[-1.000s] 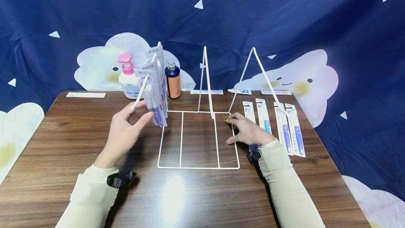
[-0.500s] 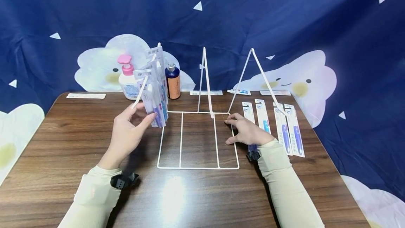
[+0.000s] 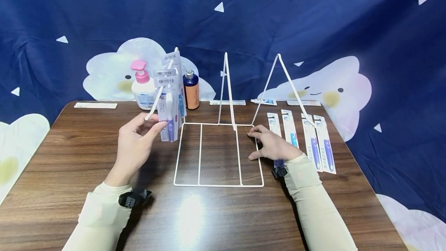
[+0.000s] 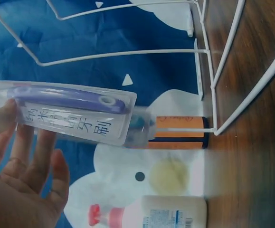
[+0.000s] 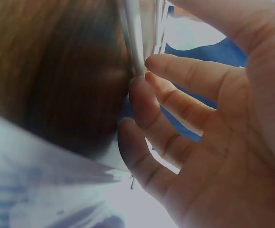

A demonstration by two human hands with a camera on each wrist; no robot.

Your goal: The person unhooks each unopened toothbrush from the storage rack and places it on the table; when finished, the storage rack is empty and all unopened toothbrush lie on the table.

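Table: dark brown wood-grain tabletop (image 3: 69, 154), blue cloth backdrop with white clouds behind.
Rack: white wire display rack (image 3: 218, 184), flat rectangular base on table, three upright triangular hooks at rear; base wires also seen from left wrist view (image 4: 213, 76).
Pack: clear blister-packed toothbrush with purple handle and white printed card (image 3: 168, 105), held upright at rack's left hook, just outside base's left edge, in front of other hung packs; lower end close above table. Left wrist view: same pack (image 4: 73, 114) lying across frame, purple brush visible through clear plastic, printed label strip below it.
Left hand: (image 3: 135, 144) raised beside pack; thumb and fingertips pinching pack's lower left edge, fingers mostly extended, pack above and right of palm. Left wrist view: fingers (image 4: 30, 156) flat behind pack's end.
Right hand: (image 3: 273, 144) resting on table at rack's right base edge, fingers loosely spread, fingertips touching white wire; nothing gripped. Right wrist view: fingertips (image 5: 142, 102) against wire, blurred.
Spare packs: four flat toothbrush packs (image 3: 315, 142) laid side by side on table, right of right hand.
Bottles: white pump bottle with pink heart-shaped head (image 3: 143, 86); dark blue bottle with orange label (image 3: 191, 90); both at table rear, behind pack.
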